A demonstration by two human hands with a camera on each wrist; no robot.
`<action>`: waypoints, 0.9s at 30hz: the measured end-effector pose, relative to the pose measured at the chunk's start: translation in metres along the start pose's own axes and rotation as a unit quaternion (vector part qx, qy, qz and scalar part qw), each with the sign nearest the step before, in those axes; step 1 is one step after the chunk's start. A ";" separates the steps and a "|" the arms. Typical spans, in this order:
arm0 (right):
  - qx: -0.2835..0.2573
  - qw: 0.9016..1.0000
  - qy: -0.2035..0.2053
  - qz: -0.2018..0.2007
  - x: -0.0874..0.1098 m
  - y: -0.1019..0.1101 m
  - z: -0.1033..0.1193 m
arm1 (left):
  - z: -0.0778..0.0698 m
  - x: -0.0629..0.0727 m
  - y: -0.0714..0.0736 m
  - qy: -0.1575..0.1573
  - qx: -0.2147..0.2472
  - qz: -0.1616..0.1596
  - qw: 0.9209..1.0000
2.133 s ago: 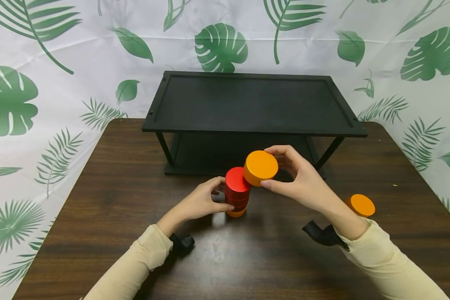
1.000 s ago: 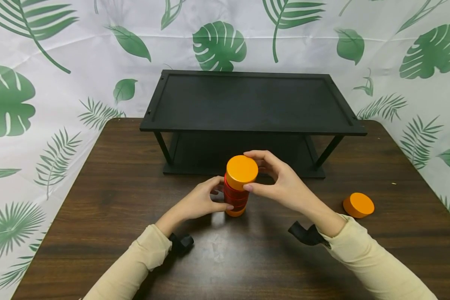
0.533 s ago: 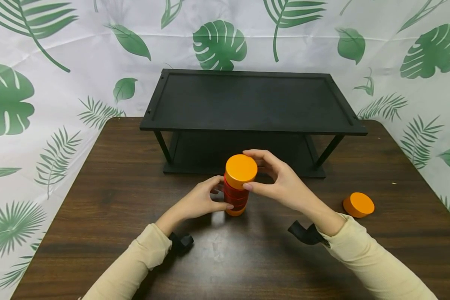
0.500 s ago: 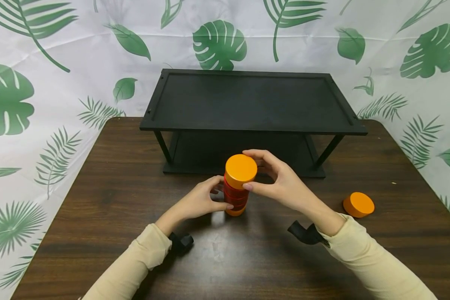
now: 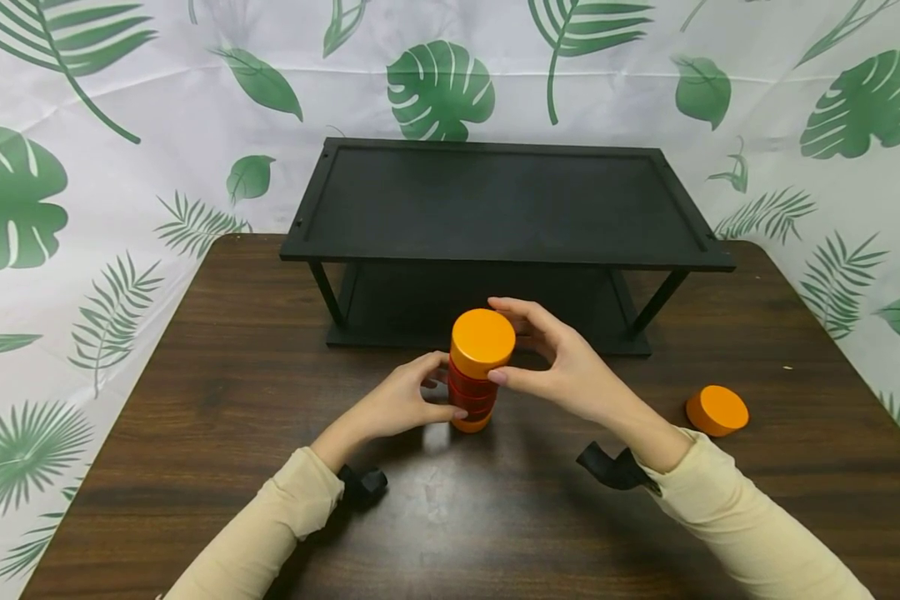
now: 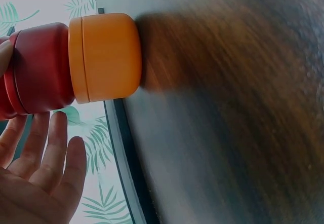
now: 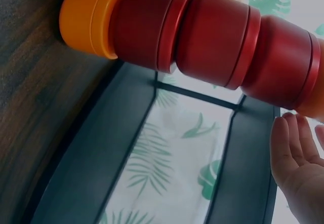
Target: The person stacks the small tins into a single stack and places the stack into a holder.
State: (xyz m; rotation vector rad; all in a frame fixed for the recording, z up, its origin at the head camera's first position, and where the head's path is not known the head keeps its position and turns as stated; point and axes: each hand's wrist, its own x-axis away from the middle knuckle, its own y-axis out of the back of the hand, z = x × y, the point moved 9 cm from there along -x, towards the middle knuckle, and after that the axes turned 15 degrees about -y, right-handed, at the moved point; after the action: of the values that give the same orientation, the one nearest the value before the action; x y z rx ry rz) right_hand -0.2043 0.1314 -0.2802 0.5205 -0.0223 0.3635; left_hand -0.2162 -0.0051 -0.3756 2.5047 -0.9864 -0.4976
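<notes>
A stack of small lidded canisters stands upright on the table: an orange canister (image 6: 109,57) at the bottom, three red canisters (image 7: 215,39) in the middle, an orange canister (image 5: 483,340) on top. My left hand (image 5: 397,402) holds the red part from the left, its thumb in front and fingers behind. The left wrist view shows this hand's fingers (image 6: 58,148) along the lower red section. My right hand (image 5: 562,362) is at the top canister, thumb and index finger spread around its right side. In the right wrist view its fingers (image 7: 288,138) extend straight beside the top joint.
Behind the stack stands a black two-level shelf (image 5: 495,204) on the dark wooden table (image 5: 255,350). Another orange canister (image 5: 717,410) sits off to the right. Black straps with mounts hang at both wrists. A leaf-print cloth (image 5: 157,100) covers the wall.
My right hand has brought the orange canister leftward onto the red ones. In the last half second its thumb and index finger have parted slightly from it. The left hand has stayed in place.
</notes>
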 end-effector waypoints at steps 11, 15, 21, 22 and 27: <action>-0.016 0.999 0.025 -0.021 0.007 0.028 -0.013 | 0.002 0.002 0.000 0.011 0.003 0.001 1.000; -0.020 0.999 0.020 -0.031 0.011 0.041 -0.026 | 0.002 0.001 0.000 0.010 0.005 0.002 1.000; 0.015 0.998 -0.010 -0.052 0.019 0.062 -0.051 | 0.002 0.001 -0.001 0.018 0.006 0.001 1.000; 0.023 0.998 -0.019 -0.055 0.021 0.065 -0.055 | 0.002 0.001 -0.001 0.019 0.006 0.001 1.000; 0.051 0.995 -0.060 -0.065 0.028 0.084 -0.082 | 0.002 0.002 0.000 0.022 0.005 0.000 1.000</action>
State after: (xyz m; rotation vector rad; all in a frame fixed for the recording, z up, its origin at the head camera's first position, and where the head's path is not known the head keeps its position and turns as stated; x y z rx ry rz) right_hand -0.2129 0.2481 -0.3079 0.6413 -0.0855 0.2067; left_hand -0.2160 -0.0065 -0.3778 2.5131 -0.9760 -0.4376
